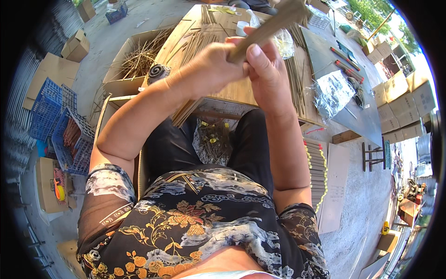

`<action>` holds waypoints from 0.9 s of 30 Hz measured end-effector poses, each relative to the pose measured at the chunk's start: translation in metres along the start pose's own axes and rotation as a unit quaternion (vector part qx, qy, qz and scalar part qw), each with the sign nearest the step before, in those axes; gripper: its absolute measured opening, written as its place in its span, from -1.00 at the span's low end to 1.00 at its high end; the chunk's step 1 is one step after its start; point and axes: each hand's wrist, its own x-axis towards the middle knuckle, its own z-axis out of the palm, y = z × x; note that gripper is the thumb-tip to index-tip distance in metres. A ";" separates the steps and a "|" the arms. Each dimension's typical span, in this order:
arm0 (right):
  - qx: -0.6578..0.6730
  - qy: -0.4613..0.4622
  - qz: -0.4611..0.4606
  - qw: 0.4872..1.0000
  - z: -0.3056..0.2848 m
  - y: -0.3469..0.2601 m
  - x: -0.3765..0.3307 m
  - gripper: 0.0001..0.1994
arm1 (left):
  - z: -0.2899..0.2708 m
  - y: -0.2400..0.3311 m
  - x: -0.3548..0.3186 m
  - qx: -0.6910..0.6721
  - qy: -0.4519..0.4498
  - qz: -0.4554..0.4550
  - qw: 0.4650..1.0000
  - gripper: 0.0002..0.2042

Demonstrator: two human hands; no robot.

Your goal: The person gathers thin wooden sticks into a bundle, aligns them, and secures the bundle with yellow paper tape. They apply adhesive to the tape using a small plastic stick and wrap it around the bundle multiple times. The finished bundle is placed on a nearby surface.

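Head view shows both your hands raised above the wooden desk (234, 93), meeting at the lower end of one bundle of thin brown sticks (272, 30). The bundle slants up and away to your right, its far end blurred. Your left hand (211, 69) has its grip closed around that lower end, fingers bent and partly blurred. Your right hand (269, 76) is pinching the same bundle, thumb along the near side and fingers mostly hidden behind it.

Beyond your left hand, loose sticks (197, 44) lie on the desk, and more sticks (186, 111) jut past its near edge below your left wrist; you cannot tell whether these belong to the same lot. Just behind your right hand sits a clear plastic bag (284, 44) with something yellowish inside, near a white roll (241, 29). Another row of sticks (296, 88) lies along the right side of the desk. Farther right, crumpled silver wrapping (332, 93) rests on a dark grey board (320, 53).

On your left, a cardboard box (116, 87) holds a tangle of sticks, and blue crates (51, 109) stand farther out on the floor.
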 end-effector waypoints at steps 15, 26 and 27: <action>0.177 0.119 -0.007 0.977 0.013 0.031 -0.026 -0.77 | 0.013 -0.040 -0.043 -0.034 -0.098 -0.186 0.977 -0.76; 0.180 0.101 0.036 0.978 0.010 0.026 -0.032 -0.76 | 0.029 -0.075 -0.065 0.051 -0.027 -0.080 0.995 -0.79; 0.174 0.085 0.039 0.980 0.010 0.025 -0.034 -0.81 | 0.029 -0.068 -0.064 0.003 -0.048 -0.112 0.993 -0.80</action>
